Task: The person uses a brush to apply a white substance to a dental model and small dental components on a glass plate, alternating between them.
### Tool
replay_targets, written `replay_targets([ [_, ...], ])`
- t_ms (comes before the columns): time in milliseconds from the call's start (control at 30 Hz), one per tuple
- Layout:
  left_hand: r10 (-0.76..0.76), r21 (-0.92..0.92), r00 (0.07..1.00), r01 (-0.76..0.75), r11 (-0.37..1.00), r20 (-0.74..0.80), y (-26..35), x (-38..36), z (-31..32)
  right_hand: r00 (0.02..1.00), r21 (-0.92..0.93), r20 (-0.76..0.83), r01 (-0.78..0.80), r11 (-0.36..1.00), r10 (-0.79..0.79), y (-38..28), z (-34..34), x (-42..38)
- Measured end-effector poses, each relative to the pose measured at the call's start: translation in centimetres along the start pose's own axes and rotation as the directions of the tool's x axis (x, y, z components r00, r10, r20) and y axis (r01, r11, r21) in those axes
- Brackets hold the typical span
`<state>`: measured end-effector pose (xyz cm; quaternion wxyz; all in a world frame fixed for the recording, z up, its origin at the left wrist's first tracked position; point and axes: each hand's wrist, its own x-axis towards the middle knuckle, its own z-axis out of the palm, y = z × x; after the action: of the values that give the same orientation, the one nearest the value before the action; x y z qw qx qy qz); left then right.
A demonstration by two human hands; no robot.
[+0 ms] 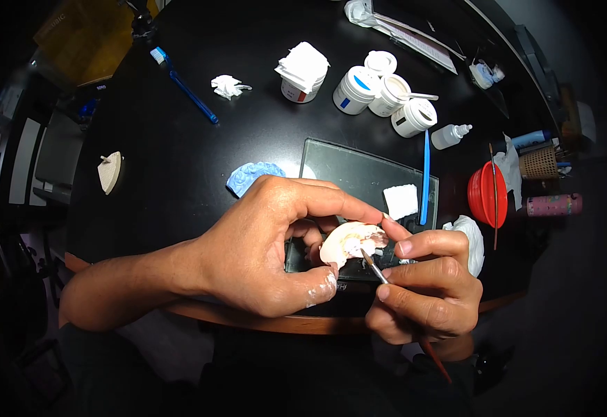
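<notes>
Between the thumb and fingers of my left hand (pixel 251 243) is a cream-coloured, curved dental cast (pixel 337 244), held over the near edge of a glass slab (pixel 348 161). White material marks my left thumb. My right hand (pixel 432 288) is closed around a thin paintbrush (pixel 376 268), and its reddish handle end sticks out below the hand. The dark brush tip touches or nearly touches a white patch on the inner side of the cast. My left index fingertip meets my right hand near the cast's far end. A blue impression piece (pixel 249 176) lies just beyond my left hand.
Several white jars (pixel 353 94) and a dropper bottle (pixel 451 136) stand at the back. A blue-handled stick (pixel 425 184) and a white pad (pixel 401 201) rest on the slab. At right sits a red bowl (pixel 485 197) with a brush across it; a toothbrush (pixel 191 94) lies left.
</notes>
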<state>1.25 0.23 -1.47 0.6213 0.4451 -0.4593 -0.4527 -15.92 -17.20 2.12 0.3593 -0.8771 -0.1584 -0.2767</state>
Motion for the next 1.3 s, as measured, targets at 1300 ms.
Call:
replay_targets([
  [1300,0.007,0.025,1.000,-0.007,1.000,-0.001,0.20,0.03,0.07,0.998,0.057,-0.052,-0.032,0.998,0.035,0.50,0.03,0.14],
])
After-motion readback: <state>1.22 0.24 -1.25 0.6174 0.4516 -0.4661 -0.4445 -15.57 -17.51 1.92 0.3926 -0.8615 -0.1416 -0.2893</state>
